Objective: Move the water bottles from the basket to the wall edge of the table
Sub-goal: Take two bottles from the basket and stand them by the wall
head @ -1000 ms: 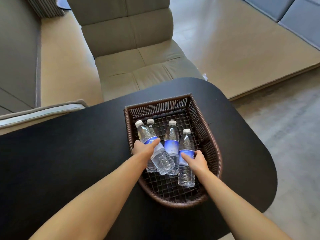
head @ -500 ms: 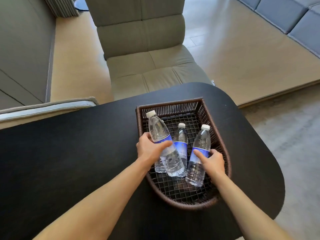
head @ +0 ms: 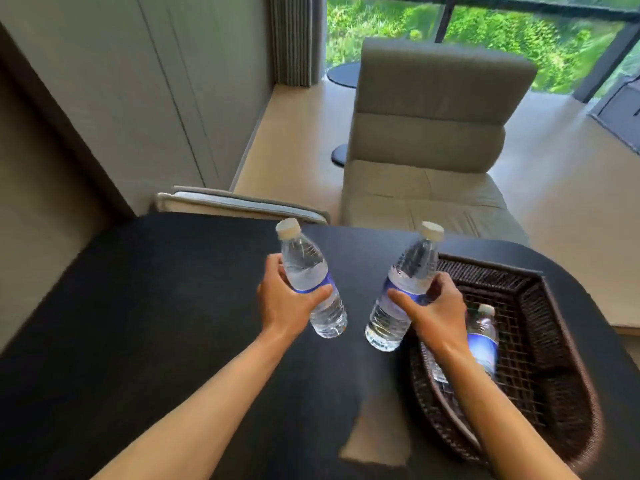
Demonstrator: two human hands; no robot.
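Observation:
My left hand (head: 282, 303) grips a clear water bottle (head: 308, 268) with a white cap and blue label, held above the black table (head: 156, 306), left of the basket. My right hand (head: 434, 308) grips a second such bottle (head: 407, 282), lifted just past the basket's left rim. The brown wicker basket (head: 557, 393) sits at the right end of the table. One more bottle (head: 483, 337) lies inside it, partly hidden behind my right wrist. The wall (head: 45, 174) runs along the table's far left edge.
A beige padded chair (head: 429, 140) stands beyond the table's far side. A grey cushioned bench end (head: 239, 204) touches the table's back edge. A window with greenery is at the back. The table's rounded right end drops to the floor.
Both hands lifted their bottles out of the basket and carried them left over the table. The camera swung left and up, so the basket now lies at the right.

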